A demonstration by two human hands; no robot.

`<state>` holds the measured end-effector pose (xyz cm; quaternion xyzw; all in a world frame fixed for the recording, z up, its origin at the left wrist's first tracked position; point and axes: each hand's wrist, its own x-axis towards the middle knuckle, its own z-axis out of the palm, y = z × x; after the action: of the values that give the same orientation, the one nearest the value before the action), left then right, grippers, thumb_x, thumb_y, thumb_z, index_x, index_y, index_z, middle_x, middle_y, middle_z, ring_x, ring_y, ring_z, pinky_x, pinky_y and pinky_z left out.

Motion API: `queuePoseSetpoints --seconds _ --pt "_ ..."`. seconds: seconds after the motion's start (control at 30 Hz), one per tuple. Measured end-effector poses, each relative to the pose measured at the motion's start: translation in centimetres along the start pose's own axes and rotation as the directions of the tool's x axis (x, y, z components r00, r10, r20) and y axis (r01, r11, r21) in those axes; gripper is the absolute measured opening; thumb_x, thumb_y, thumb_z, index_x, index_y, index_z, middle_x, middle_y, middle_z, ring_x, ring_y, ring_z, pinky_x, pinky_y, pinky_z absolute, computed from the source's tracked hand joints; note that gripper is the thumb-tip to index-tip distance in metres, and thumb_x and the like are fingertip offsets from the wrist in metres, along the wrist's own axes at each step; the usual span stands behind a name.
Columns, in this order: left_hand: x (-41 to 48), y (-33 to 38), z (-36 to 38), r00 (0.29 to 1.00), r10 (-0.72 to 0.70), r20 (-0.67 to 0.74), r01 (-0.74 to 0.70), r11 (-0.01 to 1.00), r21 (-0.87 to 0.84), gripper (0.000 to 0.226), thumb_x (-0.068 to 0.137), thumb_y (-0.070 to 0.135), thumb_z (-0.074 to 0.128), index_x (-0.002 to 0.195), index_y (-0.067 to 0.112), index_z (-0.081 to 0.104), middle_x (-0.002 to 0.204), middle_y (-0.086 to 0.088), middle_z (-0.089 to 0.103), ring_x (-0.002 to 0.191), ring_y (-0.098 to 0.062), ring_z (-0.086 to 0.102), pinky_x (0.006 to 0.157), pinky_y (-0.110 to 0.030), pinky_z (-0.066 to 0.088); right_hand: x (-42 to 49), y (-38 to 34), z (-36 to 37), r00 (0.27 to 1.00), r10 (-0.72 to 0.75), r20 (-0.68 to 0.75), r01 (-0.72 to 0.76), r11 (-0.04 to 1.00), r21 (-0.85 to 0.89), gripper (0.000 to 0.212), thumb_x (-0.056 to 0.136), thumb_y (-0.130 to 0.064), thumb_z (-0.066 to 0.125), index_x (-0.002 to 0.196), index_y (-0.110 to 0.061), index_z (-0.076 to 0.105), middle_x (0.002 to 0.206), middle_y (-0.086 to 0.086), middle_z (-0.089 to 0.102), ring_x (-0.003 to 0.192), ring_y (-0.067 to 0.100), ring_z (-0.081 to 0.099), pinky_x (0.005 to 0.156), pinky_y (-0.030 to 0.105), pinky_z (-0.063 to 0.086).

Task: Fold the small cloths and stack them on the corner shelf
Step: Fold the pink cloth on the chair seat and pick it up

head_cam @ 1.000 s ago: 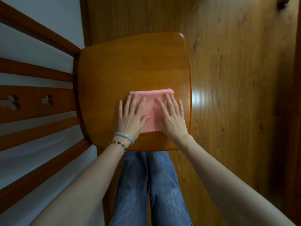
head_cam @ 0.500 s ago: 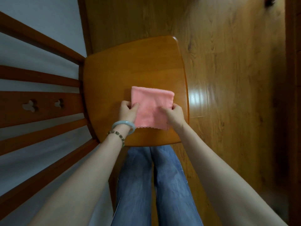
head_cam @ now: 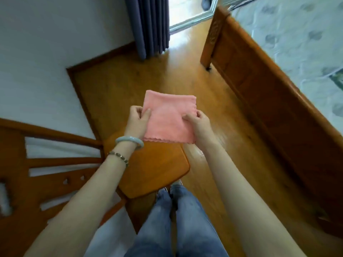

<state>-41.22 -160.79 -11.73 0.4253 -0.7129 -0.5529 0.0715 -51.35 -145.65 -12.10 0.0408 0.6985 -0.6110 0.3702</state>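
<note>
A folded pink cloth [head_cam: 168, 117] is held flat in the air above the floor, just beyond the wooden chair seat [head_cam: 152, 169]. My left hand [head_cam: 136, 121] pinches its left edge, thumb on top. My right hand [head_cam: 197, 125] pinches its right edge the same way. The cloth's scalloped hem faces me. No corner shelf is in view.
The chair's slatted back [head_cam: 46, 164] stands at the left against a white wall. A wooden bed frame [head_cam: 259, 86] with a patterned cover runs along the right. A dark blue curtain [head_cam: 150, 25] hangs ahead beside a bright doorway. Wooden floor lies between.
Both hands went from pressing flat on the cloth on the chair seat to pinching its sides, then lifted it off the seat. My view has swung up toward the room.
</note>
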Motion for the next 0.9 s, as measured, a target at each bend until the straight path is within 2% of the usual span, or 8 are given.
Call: queuePoseSetpoints --seconds 0.13,0.27,0.37,0.43,0.57,0.63,0.73,0.9 --pt "-3.3 8.6 2.1 0.977 0.14 0.163 -0.124 0.987 -0.106 0.027 0.097 0.031 0.048 0.113 0.011 0.044 0.101 -0.001 0.054 0.091 -0.018 0.056 0.072 -0.032 0.052 -5.8 -5.4 -5.6 0.985 -0.111 -0.132 0.12 0.991 0.061 0.044 0.081 -0.023 0.064 0.122 -0.012 0.053 0.113 0.008 0.063 0.099 0.027 0.064 0.083 0.046 0.057" --pt "-7.2 16.8 6.6 0.908 0.286 0.306 -0.248 0.956 -0.158 0.026 0.096 0.032 0.05 0.112 0.011 0.047 0.093 0.001 0.057 0.079 -0.012 0.059 0.051 -0.016 0.049 -11.9 -9.0 -12.7 0.931 -0.199 -0.305 0.256 0.953 0.162 0.047 0.085 -0.02 0.063 0.128 -0.011 0.049 0.116 0.01 0.062 0.097 0.024 0.064 0.069 0.033 0.057" --pt "-10.8 22.3 11.3 0.829 0.389 0.402 -0.357 0.921 -0.156 0.021 0.096 0.027 0.053 0.105 0.009 0.049 0.089 -0.001 0.055 0.074 -0.011 0.053 0.056 -0.014 0.048 -17.0 -11.2 -18.3 0.854 -0.233 -0.466 0.382 0.888 0.255 0.034 0.085 -0.008 0.062 0.118 -0.004 0.055 0.105 0.014 0.067 0.087 0.025 0.066 0.067 0.03 0.056" --pt "-13.8 25.3 14.8 0.77 0.41 0.489 -0.357 0.912 -0.202 0.018 0.095 0.023 0.055 0.103 0.008 0.051 0.09 -0.006 0.055 0.079 -0.016 0.053 0.065 -0.023 0.048 -20.9 -11.8 -22.2 0.812 -0.236 -0.533 0.446 0.84 0.309 0.027 0.085 -0.006 0.062 0.112 -0.006 0.057 0.101 0.015 0.066 0.085 0.027 0.066 0.071 0.033 0.055" --pt "-21.9 29.2 23.4 0.616 0.42 0.666 -0.352 0.904 -0.244 0.024 0.094 0.022 0.056 0.109 0.004 0.053 0.084 -0.005 0.056 0.068 -0.012 0.053 0.048 -0.014 0.047 -29.3 -10.9 -30.8 0.688 -0.219 -0.692 0.551 0.778 0.302 0.029 0.085 -0.008 0.062 0.114 -0.006 0.056 0.099 0.013 0.066 0.084 0.025 0.066 0.073 0.034 0.055" --pt "-26.6 30.0 27.8 0.536 0.425 0.729 -0.369 0.895 -0.25 0.022 0.093 0.026 0.058 0.105 0.007 0.055 0.085 -0.006 0.058 0.073 -0.018 0.056 0.054 -0.021 0.05 -33.9 -9.3 -35.1 0.623 -0.206 -0.755 0.583 0.766 0.272 0.03 0.085 -0.008 0.063 0.114 -0.005 0.057 0.101 0.014 0.068 0.085 0.026 0.068 0.071 0.032 0.056" --pt "-34.8 30.1 34.2 0.417 0.428 0.802 -0.387 0.882 -0.269 0.022 0.089 0.029 0.061 0.094 0.008 0.058 0.088 -0.012 0.06 0.085 -0.024 0.057 0.076 -0.042 0.049 -41.1 -6.1 -41.6 0.526 -0.161 -0.835 0.617 0.748 0.244 0.031 0.085 -0.009 0.064 0.115 -0.004 0.058 0.104 0.015 0.069 0.086 0.024 0.069 0.067 0.03 0.056" --pt "-47.8 30.1 43.0 0.218 0.405 0.888 -0.368 0.877 -0.31 0.024 0.084 0.034 0.065 0.089 0.012 0.058 0.094 -0.016 0.063 0.091 -0.031 0.061 0.088 -0.055 0.05 -51.7 -1.0 -50.3 0.374 -0.083 -0.924 0.677 0.705 0.211 0.023 0.086 -0.007 0.063 0.109 -0.008 0.059 0.091 0.01 0.069 0.074 0.018 0.068 0.063 0.027 0.056"
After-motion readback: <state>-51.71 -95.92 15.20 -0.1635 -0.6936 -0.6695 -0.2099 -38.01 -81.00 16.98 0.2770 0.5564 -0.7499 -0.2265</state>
